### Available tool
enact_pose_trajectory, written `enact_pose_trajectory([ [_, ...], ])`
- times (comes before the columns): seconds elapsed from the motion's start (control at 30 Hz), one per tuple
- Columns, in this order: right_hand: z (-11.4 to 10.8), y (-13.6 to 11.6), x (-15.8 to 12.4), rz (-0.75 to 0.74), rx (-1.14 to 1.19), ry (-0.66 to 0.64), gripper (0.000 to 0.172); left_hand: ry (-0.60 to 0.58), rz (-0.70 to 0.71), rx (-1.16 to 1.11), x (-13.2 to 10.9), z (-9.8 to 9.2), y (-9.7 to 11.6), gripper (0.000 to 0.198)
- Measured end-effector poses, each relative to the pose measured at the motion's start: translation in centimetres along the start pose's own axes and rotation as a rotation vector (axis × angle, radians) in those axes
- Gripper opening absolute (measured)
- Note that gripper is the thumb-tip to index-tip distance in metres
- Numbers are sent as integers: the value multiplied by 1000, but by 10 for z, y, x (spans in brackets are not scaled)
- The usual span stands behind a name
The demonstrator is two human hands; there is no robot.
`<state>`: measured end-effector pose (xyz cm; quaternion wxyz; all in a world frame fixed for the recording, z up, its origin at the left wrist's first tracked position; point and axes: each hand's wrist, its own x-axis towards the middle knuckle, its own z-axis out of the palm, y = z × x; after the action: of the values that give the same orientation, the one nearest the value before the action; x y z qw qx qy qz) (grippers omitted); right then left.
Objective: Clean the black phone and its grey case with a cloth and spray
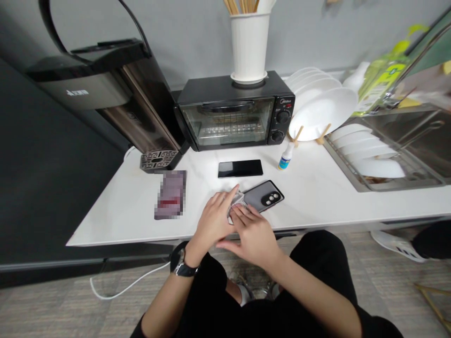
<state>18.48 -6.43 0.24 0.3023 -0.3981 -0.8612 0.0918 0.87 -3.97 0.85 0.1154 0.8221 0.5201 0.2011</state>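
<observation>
Just over the counter's front edge, both my hands come together at a whitish crumpled cloth-like piece. My left hand, with a black-banded watch at the wrist, curls around its left side. Bent fingers of my right hand press on it from the right, the thumb stretched to the left. Beyond my fingers extends a grey-backed phone, its camera block facing up; its left end is hidden by the cloth and my hands. A black phone lies behind it. A small white-and-blue bottle stands upright farther right.
A pixelated purplish packet lies left on the white counter. Behind stand a drink dispenser, a toaster oven bearing a white cup, and racked plates. Dishes fill part of the sink. Another person's shoe shows right.
</observation>
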Motion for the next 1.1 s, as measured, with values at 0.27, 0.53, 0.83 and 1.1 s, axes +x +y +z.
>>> enact_pose_trajectory([
  [0.27, -49, 59, -38, 61, -186, 1, 44, 15, -9, -51, 0, -5, 8, 103],
  [0.53, -27, 51, -14, 201, -302, 133, 61, 15, 10, -106, 4, -7, 9, 102],
  [0.83, -9, 6, -8, -17, 50, -19, 51, -30, -9, -27, 1, -3, 1, 94],
  [1.1, -50, 67, -38, 138, -276, 77, 41, 8, 4, -43, 3, -5, 10, 102],
])
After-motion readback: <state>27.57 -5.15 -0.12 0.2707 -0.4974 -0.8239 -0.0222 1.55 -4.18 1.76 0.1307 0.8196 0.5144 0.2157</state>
